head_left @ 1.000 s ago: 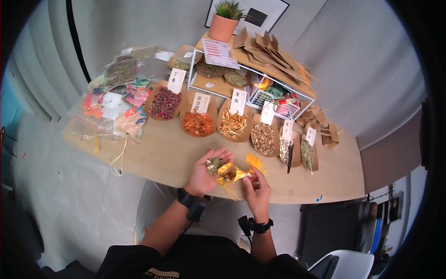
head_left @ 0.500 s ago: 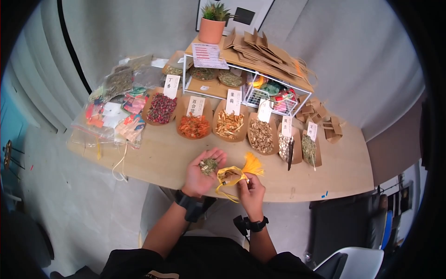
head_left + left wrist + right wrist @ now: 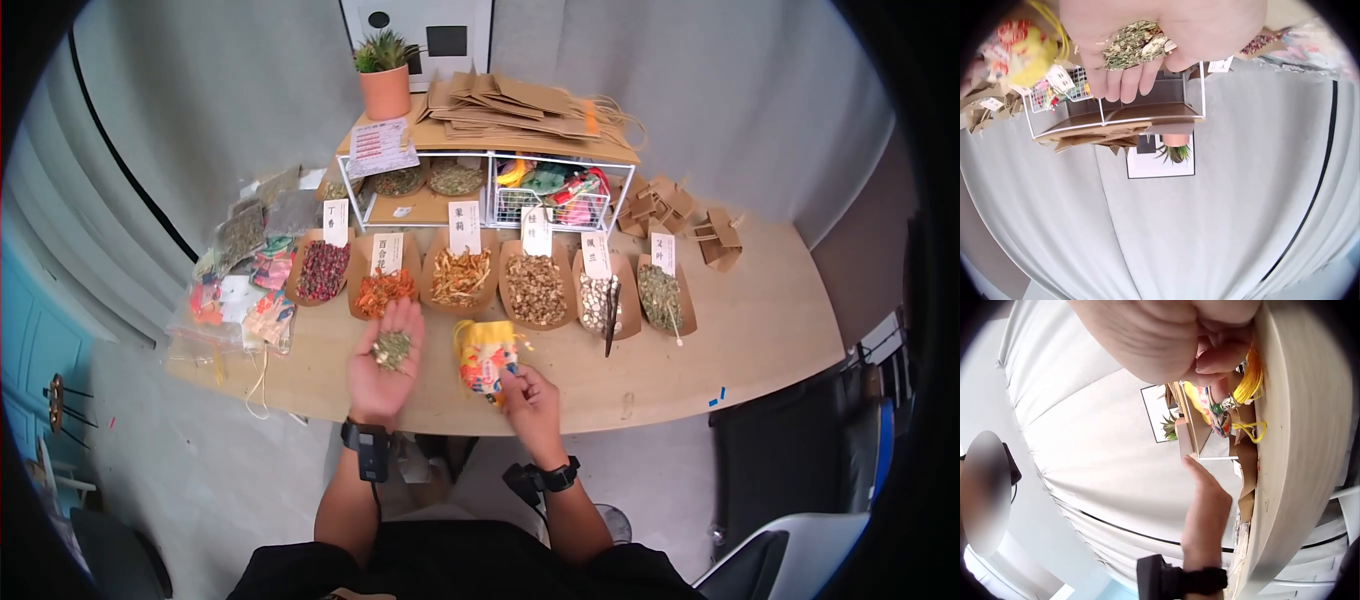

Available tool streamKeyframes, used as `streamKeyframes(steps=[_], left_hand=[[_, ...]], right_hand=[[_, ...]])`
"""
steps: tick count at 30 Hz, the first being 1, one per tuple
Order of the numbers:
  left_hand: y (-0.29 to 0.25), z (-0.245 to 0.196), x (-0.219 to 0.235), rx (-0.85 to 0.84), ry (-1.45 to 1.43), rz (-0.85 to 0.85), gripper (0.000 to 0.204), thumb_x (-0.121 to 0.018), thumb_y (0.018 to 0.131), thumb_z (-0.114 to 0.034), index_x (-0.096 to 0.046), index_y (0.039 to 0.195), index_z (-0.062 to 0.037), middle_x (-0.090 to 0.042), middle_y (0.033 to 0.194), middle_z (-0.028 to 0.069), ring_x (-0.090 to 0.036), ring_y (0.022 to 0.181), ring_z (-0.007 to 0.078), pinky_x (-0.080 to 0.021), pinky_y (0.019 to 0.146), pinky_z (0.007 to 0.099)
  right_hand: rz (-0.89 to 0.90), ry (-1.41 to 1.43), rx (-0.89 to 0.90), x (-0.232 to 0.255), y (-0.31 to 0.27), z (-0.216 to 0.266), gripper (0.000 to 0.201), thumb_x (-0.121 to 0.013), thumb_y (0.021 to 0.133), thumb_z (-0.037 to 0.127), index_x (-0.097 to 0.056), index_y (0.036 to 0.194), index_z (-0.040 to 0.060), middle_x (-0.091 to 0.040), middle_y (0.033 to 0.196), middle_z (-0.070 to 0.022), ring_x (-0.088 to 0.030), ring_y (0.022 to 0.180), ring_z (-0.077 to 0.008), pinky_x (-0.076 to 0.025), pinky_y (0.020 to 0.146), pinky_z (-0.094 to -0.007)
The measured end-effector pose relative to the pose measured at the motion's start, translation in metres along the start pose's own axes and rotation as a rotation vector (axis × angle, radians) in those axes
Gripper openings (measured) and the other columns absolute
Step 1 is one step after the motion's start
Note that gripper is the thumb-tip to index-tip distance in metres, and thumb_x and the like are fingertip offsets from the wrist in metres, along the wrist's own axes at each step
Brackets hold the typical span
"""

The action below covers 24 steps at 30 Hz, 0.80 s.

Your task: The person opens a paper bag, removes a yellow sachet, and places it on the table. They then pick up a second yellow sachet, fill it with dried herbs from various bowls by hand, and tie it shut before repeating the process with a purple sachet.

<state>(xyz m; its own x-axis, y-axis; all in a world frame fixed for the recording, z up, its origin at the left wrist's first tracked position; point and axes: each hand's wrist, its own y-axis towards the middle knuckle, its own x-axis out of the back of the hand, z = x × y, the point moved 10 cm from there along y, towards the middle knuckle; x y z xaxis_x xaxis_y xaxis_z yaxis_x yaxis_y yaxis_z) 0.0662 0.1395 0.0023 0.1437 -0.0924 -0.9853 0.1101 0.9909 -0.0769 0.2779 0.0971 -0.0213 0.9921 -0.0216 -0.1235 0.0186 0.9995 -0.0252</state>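
Note:
The left hand [image 3: 380, 375] lies palm up with straight fingers, a small heap of dried green herbs [image 3: 391, 349] on it; the left wrist view shows the same herbs [image 3: 1139, 46] on the palm. To its right, the right hand [image 3: 535, 405] pinches the lower edge of a small yellow pouch [image 3: 487, 362] with a red and blue pattern. In the right wrist view, a yellow tassel [image 3: 1249, 379] and a beaded cord hang by the fingers of the right hand [image 3: 1222, 359]. The two hands are apart.
Behind the hands stands a row of labelled paper trays with dried flowers and herbs, such as an orange one [image 3: 385, 292]. Further back is a shelf [image 3: 430, 209] with paper bags [image 3: 520, 105] and a potted plant [image 3: 385, 90]. Plastic packets [image 3: 240, 300] lie at the left.
The hands have moved apart, the left one leftward with the herbs. The pouch, earlier held sideways with its mouth towards the left palm, now stands more upright. The head view has shifted.

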Motion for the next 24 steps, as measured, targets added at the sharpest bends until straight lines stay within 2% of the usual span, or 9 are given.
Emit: streamKeyframes(steps=[2, 5, 6, 9, 15, 16, 20, 23, 24], left_hand=[[0.007, 0.000, -0.027, -0.019, 0.034, 0.066, 0.037, -0.039, 0.102, -0.017, -0.046, 0.135, 0.0008, -0.046, 0.144, 0.0169, -0.040, 0.137, 0.0318, -0.032, 0.116, 0.0466], [0.021, 0.010, -0.048, -0.009, 0.053, 0.100, 0.041, -0.038, 0.103, -0.018, -0.040, 0.140, -0.0007, -0.040, 0.149, 0.0163, -0.032, 0.142, 0.0315, -0.027, 0.119, 0.0476], [0.026, 0.018, -0.050, 0.000, 0.053, 0.085, 0.041, -0.037, 0.103, -0.018, -0.040, 0.140, -0.0006, -0.040, 0.149, 0.0164, -0.032, 0.142, 0.0318, -0.026, 0.119, 0.0478], [0.046, 0.034, -0.049, 0.057, 0.055, 0.065, 0.042, -0.036, 0.103, -0.018, -0.038, 0.141, -0.0001, -0.040, 0.149, 0.0172, -0.032, 0.142, 0.0326, -0.026, 0.119, 0.0484], [0.088, 0.035, -0.046, 0.156, 0.061, 0.013, 0.046, -0.031, 0.103, -0.022, -0.037, 0.141, 0.0035, -0.039, 0.148, 0.0202, -0.033, 0.141, 0.0340, -0.027, 0.118, 0.0490], [0.092, 0.032, -0.046, 0.163, 0.072, 0.013, 0.047, -0.031, 0.103, -0.023, -0.036, 0.141, 0.0044, -0.039, 0.148, 0.0208, -0.034, 0.141, 0.0343, -0.028, 0.118, 0.0489], [0.098, 0.031, -0.049, 0.263, 0.090, 0.067, 0.053, -0.029, 0.104, -0.028, -0.035, 0.142, 0.0088, -0.037, 0.150, 0.0224, -0.034, 0.141, 0.0332, -0.026, 0.119, 0.0463], [0.093, 0.034, -0.043, 0.357, 0.007, 0.081, 0.054, -0.030, 0.104, -0.026, -0.030, 0.145, 0.0082, -0.034, 0.152, 0.0213, -0.030, 0.143, 0.0319, -0.023, 0.119, 0.0451], [0.093, 0.036, -0.040, 0.369, -0.010, 0.096, 0.056, -0.027, 0.104, -0.028, -0.031, 0.144, 0.0099, -0.033, 0.152, 0.0221, -0.031, 0.142, 0.0326, -0.023, 0.120, 0.0445]], right_hand=[[-0.007, -0.087, 0.074, -0.006, 0.002, -0.002, 0.019, -0.060, 0.098, 0.014, -0.066, 0.106, -0.0013, -0.061, 0.066, 0.0020, -0.049, 0.055, -0.0012, -0.039, 0.050, -0.0189], [0.012, -0.321, 0.131, -0.012, -0.001, 0.016, 0.021, -0.062, 0.096, 0.014, -0.067, 0.111, -0.0005, -0.061, 0.065, 0.0012, -0.050, 0.059, -0.0005, -0.040, 0.052, -0.0194], [-0.010, -0.324, 0.112, -0.011, -0.002, 0.021, 0.026, -0.066, 0.092, 0.013, -0.067, 0.115, -0.0001, -0.062, 0.072, -0.0020, -0.052, 0.060, -0.0029, -0.041, 0.053, -0.0198], [-0.145, -0.475, 0.317, -0.007, -0.006, 0.042, 0.030, -0.072, 0.087, 0.011, -0.066, 0.115, -0.0011, -0.058, 0.080, -0.0046, -0.051, 0.060, -0.0059, -0.041, 0.053, -0.0209], [-0.322, -0.469, 0.391, 0.006, -0.023, 0.050, 0.031, -0.075, 0.083, 0.005, -0.064, 0.112, -0.0005, -0.052, 0.083, -0.0038, -0.047, 0.059, -0.0073, -0.041, 0.053, -0.0214], [-0.341, -0.417, 0.398, 0.006, -0.025, 0.049, 0.023, -0.072, 0.085, 0.003, -0.066, 0.107, 0.0000, -0.052, 0.084, -0.0019, -0.047, 0.062, -0.0052, -0.040, 0.054, -0.0195], [-0.333, -0.234, 0.320, 0.006, -0.013, 0.043, 0.009, -0.068, 0.088, 0.001, -0.069, 0.098, -0.0013, -0.055, 0.079, -0.0019, -0.049, 0.060, -0.0024, -0.039, 0.051, -0.0179], [-0.212, -0.441, 0.440, -0.033, 0.012, 0.109, 0.009, -0.070, 0.087, 0.001, -0.070, 0.096, -0.0003, -0.057, 0.077, -0.0036, -0.050, 0.059, -0.0043, -0.040, 0.052, -0.0188], [-0.138, -0.554, 0.477, -0.056, 0.025, 0.128, 0.010, -0.070, 0.086, 0.002, -0.071, 0.097, 0.0013, -0.058, 0.077, -0.0056, -0.054, 0.059, -0.0087, -0.042, 0.052, -0.0215]])
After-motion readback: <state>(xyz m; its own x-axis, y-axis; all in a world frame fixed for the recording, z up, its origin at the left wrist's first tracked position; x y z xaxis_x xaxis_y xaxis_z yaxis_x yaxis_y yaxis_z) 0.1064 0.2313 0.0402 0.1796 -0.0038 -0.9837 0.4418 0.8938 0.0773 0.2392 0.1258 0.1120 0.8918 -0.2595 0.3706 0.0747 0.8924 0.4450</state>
